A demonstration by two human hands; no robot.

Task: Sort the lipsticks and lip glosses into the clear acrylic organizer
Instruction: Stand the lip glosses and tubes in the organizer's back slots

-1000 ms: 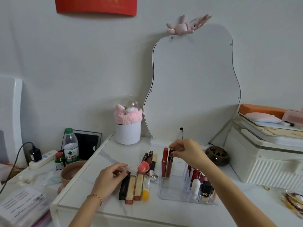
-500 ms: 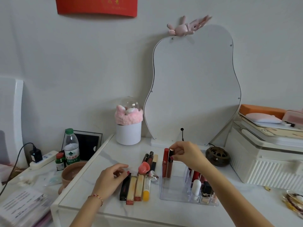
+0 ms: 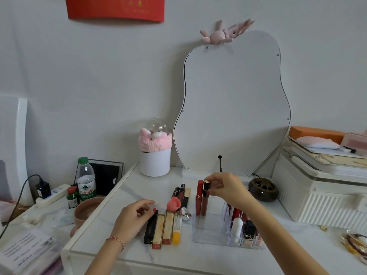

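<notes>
Head view: white marble-look counter [image 3: 139, 187] against a plain white wall. Landmark is the clear organizer [image 3: 206, 233], sitting on the counter right of centre.

Right hand [image 3: 226, 187] is above the organizer's back-left corner, fingers pinching the cap of a dark red lip gloss [image 3: 204, 203] that stands upright in the big left compartment. A red lipstick tube [image 3: 199, 197] stands upright touching it on the left. The organizer's small right-hand slots hold a white tube [image 3: 237, 227], a black-capped lipstick [image 3: 249, 231] and more red ones behind.

Left of the organizer: a row of tubes lying flat, namely a black one [image 3: 151, 228], two gold ones [image 3: 162, 229] and a yellow one [image 3: 176, 231]. Left hand [image 3: 132, 221] rests on the counter with loosely curled fingers, fingertips touching the black tube's top end; not gripping it.

Behind the organizer: curvy white mirror [image 3: 234, 108] leaning on the wall, pink plush rabbit [image 3: 222, 33] on top. White cylinder box [image 3: 155, 162] with a pink headband behind-left. Dark round burner [image 3: 263, 189] behind-right, white ribbed case [image 3: 325, 199] further right.

Far left, on a lower shelf: water bottle [image 3: 86, 179], power strip [image 3: 51, 194], brown bowl [image 3: 87, 211]. Red banner [image 3: 117, 7] on the wall up top.
</notes>
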